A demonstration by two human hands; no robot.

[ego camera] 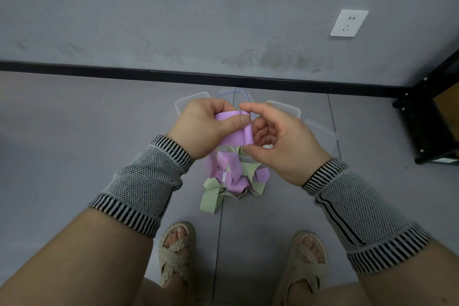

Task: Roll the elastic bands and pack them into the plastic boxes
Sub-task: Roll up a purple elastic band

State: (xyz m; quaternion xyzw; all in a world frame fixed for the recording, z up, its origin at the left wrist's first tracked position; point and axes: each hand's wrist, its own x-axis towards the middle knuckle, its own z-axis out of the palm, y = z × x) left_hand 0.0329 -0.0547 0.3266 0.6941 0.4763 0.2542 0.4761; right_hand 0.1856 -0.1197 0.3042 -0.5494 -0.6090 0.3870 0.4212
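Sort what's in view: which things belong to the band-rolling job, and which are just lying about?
Job: purple band, held by left hand and right hand; pile of purple and green bands; clear plastic boxes.
Lying about: wall socket; black metal frame.

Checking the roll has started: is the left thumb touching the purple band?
Touching. The head view shows the left hand with its thumb pressed flat on the purple band.

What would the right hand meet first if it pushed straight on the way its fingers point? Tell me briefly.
The right hand points leftward, so it would first press into the purple band it pinches, then the left hand. Depth is hard to judge.
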